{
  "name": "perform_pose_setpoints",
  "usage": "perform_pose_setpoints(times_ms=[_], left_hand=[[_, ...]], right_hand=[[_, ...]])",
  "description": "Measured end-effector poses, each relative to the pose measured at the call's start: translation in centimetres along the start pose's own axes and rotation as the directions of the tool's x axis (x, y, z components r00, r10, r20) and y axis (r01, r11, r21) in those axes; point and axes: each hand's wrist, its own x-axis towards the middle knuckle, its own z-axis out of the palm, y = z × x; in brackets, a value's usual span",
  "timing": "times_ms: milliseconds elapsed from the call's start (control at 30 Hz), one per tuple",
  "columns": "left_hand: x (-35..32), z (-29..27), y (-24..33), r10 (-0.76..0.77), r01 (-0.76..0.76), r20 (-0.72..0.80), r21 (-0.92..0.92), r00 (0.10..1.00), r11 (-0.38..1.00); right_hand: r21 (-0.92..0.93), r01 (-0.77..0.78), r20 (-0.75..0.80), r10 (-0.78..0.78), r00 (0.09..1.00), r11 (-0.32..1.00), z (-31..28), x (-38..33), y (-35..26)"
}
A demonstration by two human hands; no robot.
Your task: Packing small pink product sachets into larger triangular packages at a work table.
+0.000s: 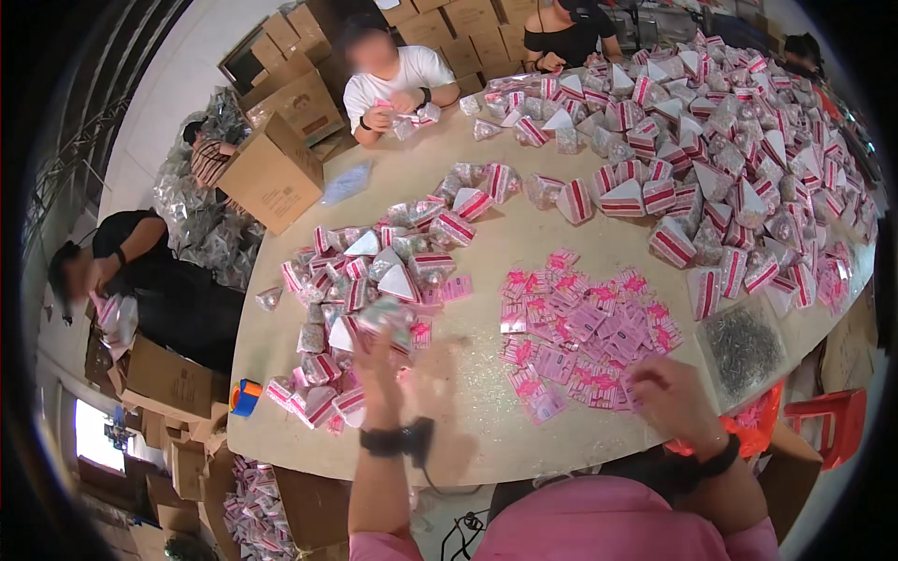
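My left hand (378, 379) is raised over the left pile of filled bags. A small clear plastic bag (385, 314) is at its fingertips; both are blurred by motion, and the hand seems closed on the bag. At the right edge of a heap of pink printed cards (585, 323), my right hand (672, 397) hangs with bent fingers. Blur hides whether a card is between them. Under and around my left hand lie several clear bags (355, 290) with white-and-red striped card tops.
A much larger heap of similar bags (683, 140) covers the far right of the table (486, 411). Right of the cards stands a clear tray (744, 346) of small dark pieces. A blue-and-orange tape roll (245, 397) sits at the left edge. Several people work around the table, near cardboard boxes (274, 178).
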Motion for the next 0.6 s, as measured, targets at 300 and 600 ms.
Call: perform_pose_setpoints(times_ms=[300,600], left_hand=[[-5.6,2.6,-3.5,0.064,-0.188,0.249,0.513,0.966,0.838],[-13.5,11.8,-3.1,0.227,-0.504,0.557,0.415,0.799,0.757]], right_hand=[[-0.513,-0.163,-0.396,-0.064,0.916,0.843,-11.7,0.1,11.7],[-0.66,-0.137,-0.317,-0.108,0.942,0.738,-13.3,-0.3,19.7]])
